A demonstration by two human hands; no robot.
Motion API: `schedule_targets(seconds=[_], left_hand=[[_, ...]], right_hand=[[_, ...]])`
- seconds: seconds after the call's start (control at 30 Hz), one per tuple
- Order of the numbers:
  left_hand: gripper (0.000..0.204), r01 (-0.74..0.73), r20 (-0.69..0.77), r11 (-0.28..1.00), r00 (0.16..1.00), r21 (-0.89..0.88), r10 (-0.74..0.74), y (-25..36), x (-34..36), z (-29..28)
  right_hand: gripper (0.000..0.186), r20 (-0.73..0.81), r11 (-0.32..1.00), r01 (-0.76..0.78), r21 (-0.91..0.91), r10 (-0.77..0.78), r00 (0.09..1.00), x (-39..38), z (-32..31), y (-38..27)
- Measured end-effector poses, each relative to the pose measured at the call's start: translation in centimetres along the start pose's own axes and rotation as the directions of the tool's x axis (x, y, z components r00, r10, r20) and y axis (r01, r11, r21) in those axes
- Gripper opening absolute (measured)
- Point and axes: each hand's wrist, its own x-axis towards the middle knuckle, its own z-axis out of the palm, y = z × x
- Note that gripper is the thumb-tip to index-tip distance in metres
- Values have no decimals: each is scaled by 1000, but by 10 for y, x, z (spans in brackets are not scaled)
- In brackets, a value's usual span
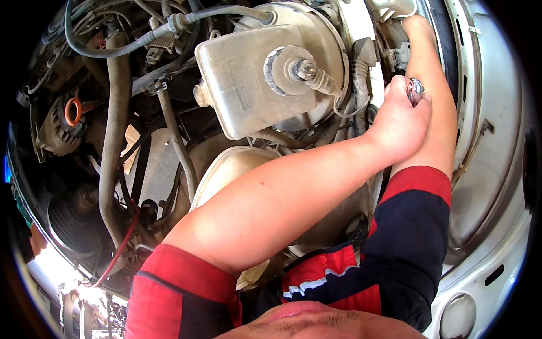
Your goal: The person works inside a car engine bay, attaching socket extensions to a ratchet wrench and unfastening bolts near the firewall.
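My left forearm reaches across the engine bay, and my left hand [402,116] is closed in a fist beside my right forearm. Out of that fist sticks the round, shiny end of a chrome hand tool [416,88]; the rest of it is hidden by my fingers. My right arm stretches along the inner fender to the far right corner. There my right hand [416,25] bends in below a whitish plastic container [398,8], and its fingers are out of sight. A corrugated conduit [360,76] runs to the left of my hands.
A translucent fluid reservoir [254,85] with a round cap sits before a large round booster [339,42]. Hoses [116,118] and an alternator [59,127] fill the left side. The pale fender edge [491,164] borders the right.
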Motion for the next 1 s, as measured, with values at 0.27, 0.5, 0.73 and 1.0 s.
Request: schedule_targets(seconds=[0.27,0.5,0.73,1.0], left_hand=[[31,-3,0,1000,1000,26,3,2,-2,-1],[31,6,-14,998,1000,66,-5,3,-2,0],[33,-14,-38,987,999,161,20,-1,-2,1],[29,-28,-31,990,999,135,32,-1,-3,3]], right_hand=[[39,-19,1000,-19,8,19,1000,-16,-5,-1],[42,-5,998,-49,25,50,999,-44,-22,-10],[45,-36,999,51,-7,-51,998,-29,-10,-2],[46,29,998,-53,47,52,998,-41,-19,-6]])
